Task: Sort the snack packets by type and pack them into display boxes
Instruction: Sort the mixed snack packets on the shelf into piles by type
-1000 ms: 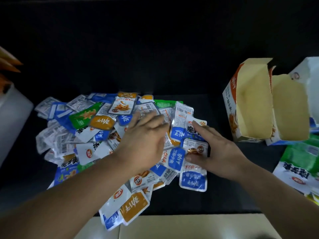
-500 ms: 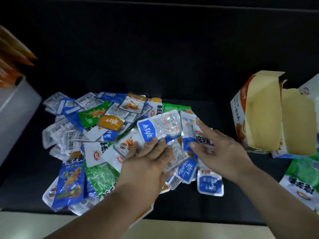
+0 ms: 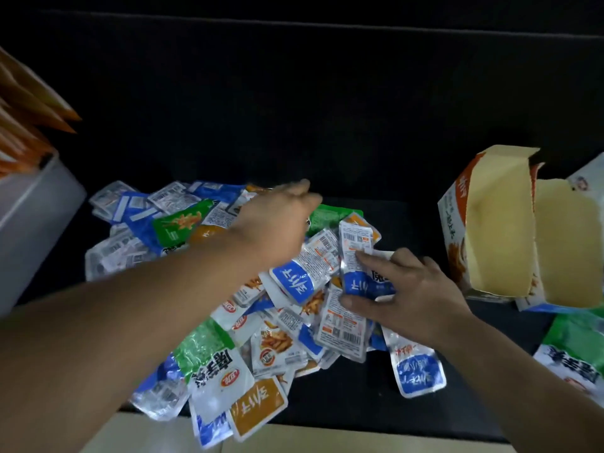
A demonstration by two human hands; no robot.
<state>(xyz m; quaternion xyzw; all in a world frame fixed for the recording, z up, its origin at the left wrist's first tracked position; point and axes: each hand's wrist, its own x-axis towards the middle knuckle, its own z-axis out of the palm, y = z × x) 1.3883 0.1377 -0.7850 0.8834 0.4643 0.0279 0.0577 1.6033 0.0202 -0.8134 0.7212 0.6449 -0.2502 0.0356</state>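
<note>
A pile of small snack packets (image 3: pixel 274 322) in blue, green, orange and silver lies on a black surface (image 3: pixel 359 403). My left hand (image 3: pixel 277 220) reaches over the far part of the pile; its fingers are blurred and point down. My right hand (image 3: pixel 405 289) is at the pile's right side, pinching a blue-and-white packet (image 3: pixel 354 256) between thumb and forefinger, with more blue packets under the palm. Two open display boxes stand at the right: an orange-and-white one (image 3: pixel 457 223) and a second box (image 3: pixel 568 250) beside it, both showing bare pale insides.
A green-and-white bag (image 3: pixel 575 348) lies at the right edge below the boxes. At the far left stands a white container (image 3: pixel 29 223) with orange packets (image 3: pixel 29 125) sticking out of it. A pale table edge (image 3: pixel 327 444) runs along the bottom.
My left hand has moved from the near middle of the pile up to its far side. My right hand has closed thumb and finger on the blue packets. Packets have shifted.
</note>
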